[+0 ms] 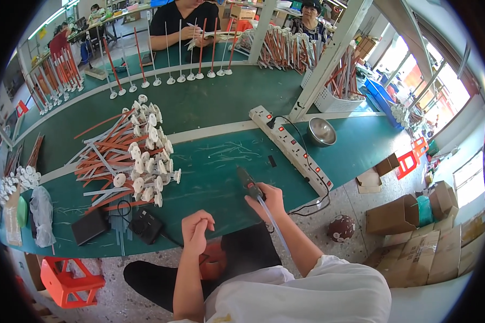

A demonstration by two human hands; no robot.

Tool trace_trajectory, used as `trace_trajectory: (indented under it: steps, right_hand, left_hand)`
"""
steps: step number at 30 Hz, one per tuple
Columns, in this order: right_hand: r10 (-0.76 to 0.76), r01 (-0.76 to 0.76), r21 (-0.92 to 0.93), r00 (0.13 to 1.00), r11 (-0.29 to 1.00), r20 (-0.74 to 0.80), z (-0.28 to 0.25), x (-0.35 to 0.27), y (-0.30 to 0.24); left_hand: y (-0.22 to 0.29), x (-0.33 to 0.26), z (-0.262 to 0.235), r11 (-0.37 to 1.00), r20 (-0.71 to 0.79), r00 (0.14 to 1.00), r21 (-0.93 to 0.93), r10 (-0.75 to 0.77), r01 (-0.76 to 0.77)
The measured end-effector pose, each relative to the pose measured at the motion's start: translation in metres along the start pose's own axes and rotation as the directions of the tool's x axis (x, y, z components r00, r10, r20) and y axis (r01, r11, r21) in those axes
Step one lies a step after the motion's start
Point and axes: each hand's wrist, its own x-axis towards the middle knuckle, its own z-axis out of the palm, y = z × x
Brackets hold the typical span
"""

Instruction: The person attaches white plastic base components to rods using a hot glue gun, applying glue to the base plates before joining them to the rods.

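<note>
My right hand [267,202] is wrapped round the handle of a dark glue gun [247,182], whose nozzle points up and away over the green tabletop. From its rear a long translucent glue stick [275,223] runs back along my right forearm. Near the table's front edge, my left hand [197,230] is closed with its fingers curled in; whatever it may hold is hidden. Left of both hands lies a big pile of white round-based pieces [145,156] on red and grey flat strips [105,161]. Pale streaks mark the green table [210,188] ahead of my hands.
A white power strip [293,148] with lit switches crosses the table at right, beside a metal bowl [321,132]. Black boxes [89,226] with a cable sit at front left. Finished-looking upright stems [180,59] line the far side, where other people sit. A red stool [71,281] stands below.
</note>
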Motion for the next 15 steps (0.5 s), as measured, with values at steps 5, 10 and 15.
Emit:
trace_trajectory:
  steps: [5,10,15]
  right_hand:
    - [0.009,-0.009,0.019,1.000,1.000,0.005,-0.0003,-0.0002,-0.0046]
    - [0.005,-0.005,0.013,1.000,1.000,-0.004,-0.0002,-0.0012,-0.0022]
    - [0.027,-0.027,0.009,1.000,1.000,0.005,0.0005,-0.0014,-0.0024]
  left_hand:
    - [0.0041,0.0013,0.0029,1.000,-0.046,0.999,-0.001,0.012,-0.012]
    - [0.0041,0.0015,0.0039,1.000,-0.043,0.999,-0.002,0.012,-0.012]
    - [0.0045,0.0006,0.0031,1.000,-0.044,0.999,0.001,0.003,-0.003]
